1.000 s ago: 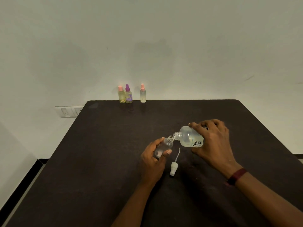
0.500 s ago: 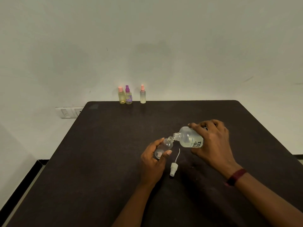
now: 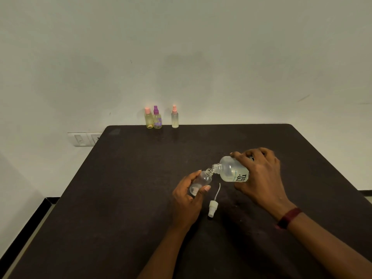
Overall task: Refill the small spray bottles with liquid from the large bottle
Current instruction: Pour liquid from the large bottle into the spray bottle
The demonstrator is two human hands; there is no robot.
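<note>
My right hand [image 3: 259, 178] grips the large clear bottle [image 3: 231, 170], tipped on its side with its open neck pointing left. That neck meets the mouth of a small clear spray bottle [image 3: 202, 180], which my left hand [image 3: 186, 198] holds tilted just above the dark table [image 3: 120, 198]. A little liquid sits in the small bottle's bottom. Its white spray pump [image 3: 213, 208] with a thin dip tube lies on the table between my hands.
Three small spray bottles stand at the table's far edge against the wall: a pink-capped yellowish one [image 3: 148, 118], a purple-capped one [image 3: 157, 117] and a pink-capped clear one [image 3: 174, 117]. A wall socket plate [image 3: 84, 139] sits left of the table.
Both hands and both bottles keep nearly the same pose; the large bottle stays tipped into the small one.
</note>
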